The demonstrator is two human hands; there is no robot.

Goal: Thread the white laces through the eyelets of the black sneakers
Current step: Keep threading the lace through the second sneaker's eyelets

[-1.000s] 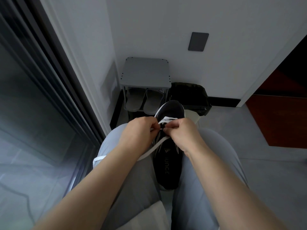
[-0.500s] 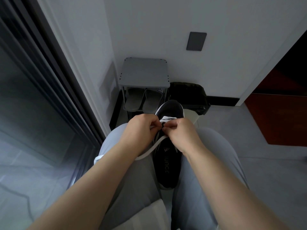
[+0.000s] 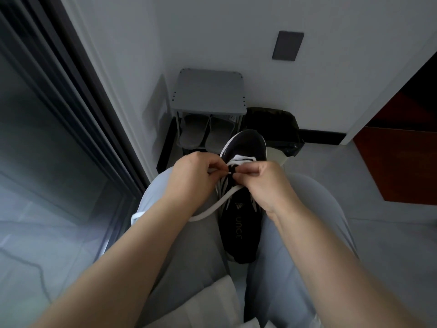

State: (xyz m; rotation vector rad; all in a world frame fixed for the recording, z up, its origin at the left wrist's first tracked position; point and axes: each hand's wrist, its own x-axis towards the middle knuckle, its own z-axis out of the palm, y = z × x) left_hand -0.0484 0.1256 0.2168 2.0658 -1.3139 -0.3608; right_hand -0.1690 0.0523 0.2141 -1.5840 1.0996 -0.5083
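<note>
We sit facing a grey shoe rack against the wall, and the black sneaker lies lengthwise between our thighs, toe pointing away. Our left hand and right hand meet over its eyelets: the left pinches the white lace near its tip, the right pinches the sneaker's eyelet edge. The slack lace trails back across our left thigh.

A grey shoe rack against white wall; grey floor.
</note>
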